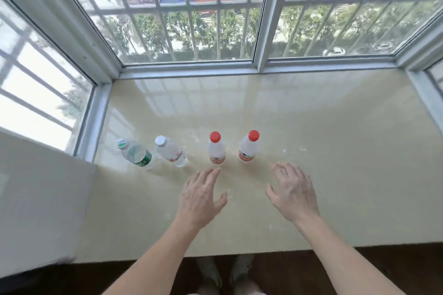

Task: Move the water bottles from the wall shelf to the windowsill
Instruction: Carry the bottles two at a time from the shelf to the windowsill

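Note:
Several water bottles stand upright in a row on the beige windowsill. From the left: a green-labelled bottle, a white-capped bottle with a red label, a red-capped bottle and a second red-capped bottle. My left hand hovers just in front of the first red-capped bottle, fingers spread, holding nothing. My right hand is to the right of it, in front of the second red-capped bottle, also spread and empty. Neither hand touches a bottle. The wall shelf is out of view.
Barred windows enclose the sill at the back and on both sides. A white wall corner juts in at the left. The sill's front edge runs above a dark floor, where my feet show.

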Available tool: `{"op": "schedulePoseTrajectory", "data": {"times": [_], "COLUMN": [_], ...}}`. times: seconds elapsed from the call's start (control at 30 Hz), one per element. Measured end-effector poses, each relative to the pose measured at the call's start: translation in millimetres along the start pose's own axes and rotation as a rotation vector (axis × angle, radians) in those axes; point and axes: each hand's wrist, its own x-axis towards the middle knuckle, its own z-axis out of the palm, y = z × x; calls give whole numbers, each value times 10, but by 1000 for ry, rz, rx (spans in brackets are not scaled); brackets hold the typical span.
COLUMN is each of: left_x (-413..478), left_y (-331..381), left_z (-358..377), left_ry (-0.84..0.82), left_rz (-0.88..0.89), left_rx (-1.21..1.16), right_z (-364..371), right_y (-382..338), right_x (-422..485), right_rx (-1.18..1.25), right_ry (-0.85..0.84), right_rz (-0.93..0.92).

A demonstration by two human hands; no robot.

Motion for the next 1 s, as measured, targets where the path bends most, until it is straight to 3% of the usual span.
{"op": "schedulePoseTrajectory", "data": {"times": [0.3,0.57,1.0], "left_x": [198,232,247], "left_y": [531,858,1527], "left_z": [-1230,-1741,-1577], "left_ry": [200,353,196], "left_rz": [118,306,706], "left_rx": [28,119,62], "right_z": [-1254,-1750,-2002], "right_y": [-498,-585,-200], "right_x": [170,85,-1069], "right_rx": [-24,-68,-197], "right_ry": [298,370,477], "right_rz": [-116,-110,381]}}
